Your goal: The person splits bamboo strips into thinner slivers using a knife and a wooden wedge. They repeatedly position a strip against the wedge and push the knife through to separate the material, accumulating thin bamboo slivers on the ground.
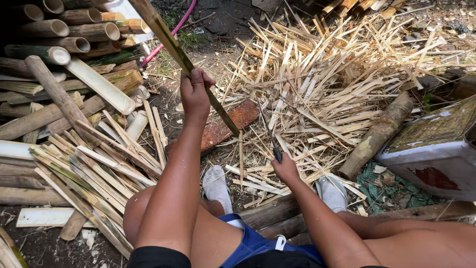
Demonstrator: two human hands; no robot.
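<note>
Left hand [194, 94]: raised in the middle of the scene, fingers wrapped tight around a long bamboo strip [179, 53].
Bamboo strip: slanting from far left down towards the near right, lower end resting on a reddish brick [223, 128] on the ground.
Right hand [285, 167]: lower and to the right, fist closed on the dark handle of a knife [269, 133].
Knife: thin blade pointing up and away, standing just right of the strip's lower end; contact with the strip not clear.
Feet: two grey socks [217, 187] on the ground, one near each hand, with a log [270, 212] lying across just behind them.
Left side: stack of whole bamboo poles [74, 37] at the far left, split halves below them, and a bundle of cut strips [94, 171] spread nearer.
Right side: wide heap of pale splinters [327, 74] covering the ground, a thick wooden stump [379, 134] lying tilted against it.
Far right: worn box [436, 149] with a mossy top and white side, green netting [389, 191] beneath its near corner.
Far edge: pink hose [171, 33] curving across the dirt behind the poles.
</note>
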